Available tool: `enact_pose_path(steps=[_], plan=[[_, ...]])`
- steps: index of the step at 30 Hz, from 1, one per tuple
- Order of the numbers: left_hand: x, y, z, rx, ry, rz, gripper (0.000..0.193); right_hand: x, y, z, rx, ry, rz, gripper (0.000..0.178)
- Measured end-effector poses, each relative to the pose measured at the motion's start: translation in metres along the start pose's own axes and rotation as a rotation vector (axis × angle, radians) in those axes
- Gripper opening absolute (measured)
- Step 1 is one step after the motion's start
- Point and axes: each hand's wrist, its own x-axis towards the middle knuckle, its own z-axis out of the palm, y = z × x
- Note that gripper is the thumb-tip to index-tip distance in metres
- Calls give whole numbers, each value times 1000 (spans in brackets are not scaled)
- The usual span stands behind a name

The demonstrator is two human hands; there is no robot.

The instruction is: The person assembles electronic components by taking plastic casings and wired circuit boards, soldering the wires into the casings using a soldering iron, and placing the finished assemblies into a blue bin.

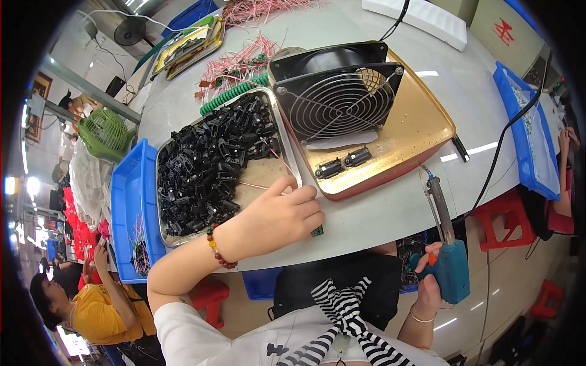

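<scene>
My left hand (287, 210) is closed, knuckles up, over the table just right of a metal tray (292, 152). Its fingertips are hidden, so I cannot make out what they grip. A corner of a small green circuit board (317, 231) shows beneath the hand, and a thin pink wire (253, 185) runs from the tray to it. Many small black plastic parts (204, 165) are heaped in that tray. At the right, past the table's edge, my right hand (429, 290) is wrapped round a teal soldering gun (453, 271), its long metal tip pointing up.
A black fan with a wire guard (342, 104) stands on a gold-coloured tray (421, 116), with two black parts (343, 162) before it. Blue bins (131, 183) flank the table. Pink wires (244, 61) lie behind. A black cable (510, 134) hangs at the right. A person in yellow (101, 314) sits left.
</scene>
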Motion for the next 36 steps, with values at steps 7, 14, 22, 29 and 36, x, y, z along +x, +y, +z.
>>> enact_pose_path(steps=[7, 14, 22, 29, 36], plan=[[7, -16, -33, -555, 169, -179, 15, 2, 0, 1, 1, 22, -37, 47], [11, -27, -23, -1030, 332, -302, 16, 4, -4, 7, -8, 12, 16, 55], [20, -30, -23, -1166, 260, -275, 14, 6, -6, 10, 2, 14, -33, 48], [16, -30, -18, -1344, 152, -490, 12, 10, -10, 17, -8, 26, -28, 49], [12, -35, -2, -1208, 433, -467, 9, 11, -16, 30, 3, 28, 29, 57]])
